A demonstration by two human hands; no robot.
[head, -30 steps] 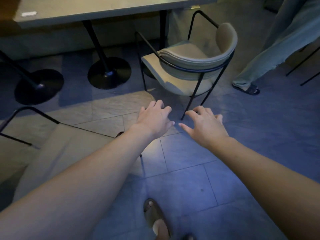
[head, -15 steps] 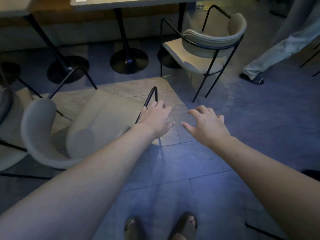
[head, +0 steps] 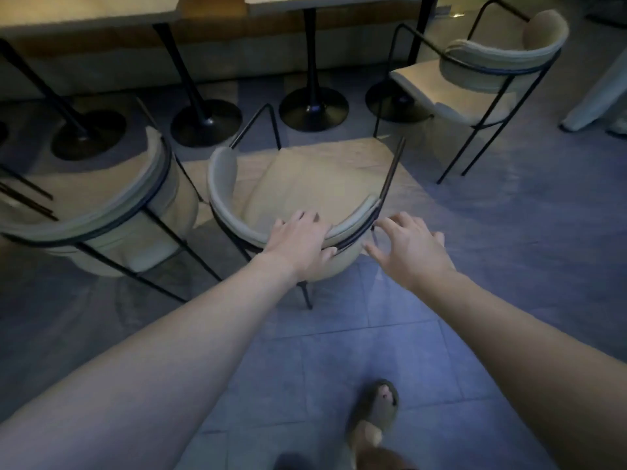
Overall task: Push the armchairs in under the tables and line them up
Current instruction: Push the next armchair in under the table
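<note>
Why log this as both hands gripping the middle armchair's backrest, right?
Not quite. In the head view only the left hand is on the middle armchair, its grip over the backrest rim. The right hand is open, fingers spread, beside the backrest's right end and not holding it.

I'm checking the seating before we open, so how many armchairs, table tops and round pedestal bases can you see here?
Armchairs: 3, the left armchair, the middle armchair gripped on its backrest by the left hand, and the right armchair.
Table tops: 2, at and.
Round pedestal bases fully in view: 4, at.
Total: 9.
</note>
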